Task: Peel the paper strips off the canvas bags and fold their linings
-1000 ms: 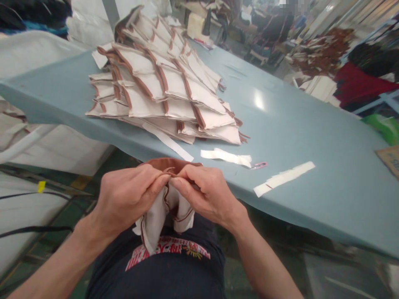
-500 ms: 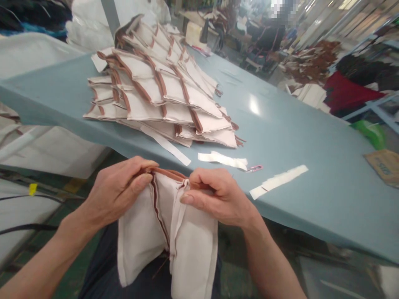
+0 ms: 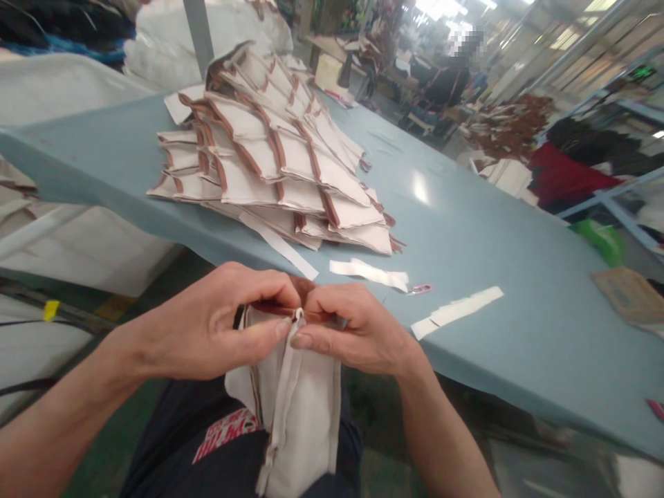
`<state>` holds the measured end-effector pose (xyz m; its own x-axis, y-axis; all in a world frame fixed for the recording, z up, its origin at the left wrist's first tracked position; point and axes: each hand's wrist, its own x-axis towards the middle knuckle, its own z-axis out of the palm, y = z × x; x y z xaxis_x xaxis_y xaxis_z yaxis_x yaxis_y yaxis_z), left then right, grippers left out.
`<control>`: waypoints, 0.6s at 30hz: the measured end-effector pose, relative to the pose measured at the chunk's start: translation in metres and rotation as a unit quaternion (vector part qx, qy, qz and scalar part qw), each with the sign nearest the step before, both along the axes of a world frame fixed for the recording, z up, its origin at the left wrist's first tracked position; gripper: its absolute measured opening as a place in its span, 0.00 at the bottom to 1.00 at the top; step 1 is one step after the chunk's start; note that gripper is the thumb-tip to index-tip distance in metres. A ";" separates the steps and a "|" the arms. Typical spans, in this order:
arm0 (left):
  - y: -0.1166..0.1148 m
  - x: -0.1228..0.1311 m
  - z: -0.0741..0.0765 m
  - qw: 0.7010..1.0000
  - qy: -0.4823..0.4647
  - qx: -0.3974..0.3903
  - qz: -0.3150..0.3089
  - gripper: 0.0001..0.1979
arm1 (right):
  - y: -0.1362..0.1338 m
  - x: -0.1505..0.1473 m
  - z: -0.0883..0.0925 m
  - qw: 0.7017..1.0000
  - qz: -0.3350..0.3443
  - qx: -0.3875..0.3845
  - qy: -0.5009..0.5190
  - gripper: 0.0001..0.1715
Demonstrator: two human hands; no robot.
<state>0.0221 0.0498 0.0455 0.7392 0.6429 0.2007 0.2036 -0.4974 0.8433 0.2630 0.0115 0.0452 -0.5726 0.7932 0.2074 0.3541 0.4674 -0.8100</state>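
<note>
Between my hands hangs a white sewn fabric piece [image 3: 308,408] with brown edging, its lower part over my lap. My left hand [image 3: 228,321] is closed, pinching the top edge by a seam with thumb and forefinger. Right beside it, my right hand [image 3: 353,328] pinches the same edge, its thumb on the white side. The two thumbs nearly meet at the seam's end. Part of the brown edging is hidden behind my fingers.
A blue-grey table [image 3: 456,242] lies ahead, with a pile of similar white, brown-edged pieces [image 3: 259,152]. Near its front edge are white strips [image 3: 459,312] and small pink-handled snips [image 3: 420,289]. A person [image 3: 449,79] sits far back. A blue rack [image 3: 612,197] stands at right.
My left hand has moved right along the edge, from the far seam to the seam beside my right hand. The fabric piece has bunched narrower, and print on my dark clothing now shows.
</note>
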 end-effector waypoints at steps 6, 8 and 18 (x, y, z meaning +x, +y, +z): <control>0.006 0.001 0.004 0.999 0.032 -0.033 0.012 0.13 | 0.007 0.000 -0.011 0.999 -0.013 -0.039 -0.025 0.35; 0.005 -0.001 0.003 0.998 0.037 -0.041 0.019 0.13 | 0.009 -0.002 -0.014 0.998 -0.021 -0.056 -0.023 0.36; -0.008 -0.008 0.002 0.995 0.022 -0.082 0.057 0.13 | -0.001 -0.021 -0.009 0.993 -0.065 -0.085 0.047 0.19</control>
